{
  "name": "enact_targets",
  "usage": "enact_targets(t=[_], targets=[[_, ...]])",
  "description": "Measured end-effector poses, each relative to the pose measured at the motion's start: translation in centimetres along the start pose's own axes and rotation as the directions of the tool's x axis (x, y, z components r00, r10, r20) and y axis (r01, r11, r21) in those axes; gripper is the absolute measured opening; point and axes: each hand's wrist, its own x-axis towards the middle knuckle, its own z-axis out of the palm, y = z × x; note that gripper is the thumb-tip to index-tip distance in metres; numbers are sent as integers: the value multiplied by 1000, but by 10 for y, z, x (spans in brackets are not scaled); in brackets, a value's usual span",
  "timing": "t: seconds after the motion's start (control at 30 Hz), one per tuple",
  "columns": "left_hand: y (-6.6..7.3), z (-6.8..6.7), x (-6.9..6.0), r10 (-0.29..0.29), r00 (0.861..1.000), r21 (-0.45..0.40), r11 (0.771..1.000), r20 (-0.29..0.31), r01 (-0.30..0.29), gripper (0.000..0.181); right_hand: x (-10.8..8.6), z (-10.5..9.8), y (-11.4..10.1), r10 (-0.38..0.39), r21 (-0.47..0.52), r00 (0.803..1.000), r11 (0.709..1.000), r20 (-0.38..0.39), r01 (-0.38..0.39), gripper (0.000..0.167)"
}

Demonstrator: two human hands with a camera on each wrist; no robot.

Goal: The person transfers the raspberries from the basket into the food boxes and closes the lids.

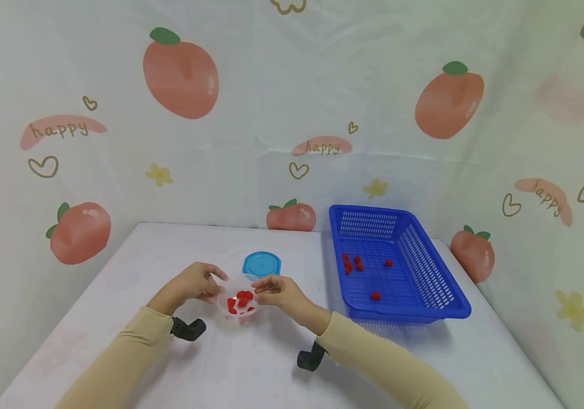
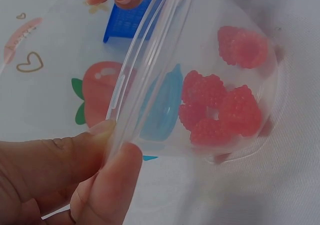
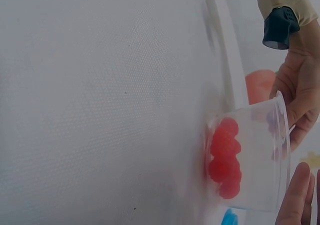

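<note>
When seen from the head camera, got a blue basket (image 1: 414,261) at right of frame, near the right edge of the desk (image 1: 220,369). Loose raspberries (image 1: 388,263) on its floor, mostly bunched toward its left wall. Blue lid (image 1: 262,264) at centre, flat on the desk, just beyond the clear cup (image 3: 262,155) and partly overlapped by it. Fruit-print backdrop (image 1: 230,187) across the upper frame. Black wrist cameras (image 1: 188,329) lower down, one below each wrist. Tan right sleeve (image 1: 394,363) at lower right, crossing in front of the basket.

Clear cup low at centre in the head view, at lower right in the right wrist view; red raspberries (image 2: 240,112) gathered in its bottom. In the left wrist view, cup wall in front of most of the lid, basket corner at top.

Left hand (image 1: 197,283) at left of cup: fingers pinched on the rim, thumb opposed. Right hand (image 1: 287,295) at right of cup: fingers relaxed, fairly straight in the right wrist view, right beside the rim. Cannot tell whether touching it.
</note>
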Motion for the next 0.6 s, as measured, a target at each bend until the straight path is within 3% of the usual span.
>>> enact_targets(t=[0.27,0.6], targets=[[0,-1,1,8,1000,8,1000,5,-8,34,-6,-10,-1,-3,-24,999,1000,53,4,40],[1,0,1,-3,1000,18,1000,2,3,32,-33,-41,-15,-65,-27,995,997,69,67,39]])
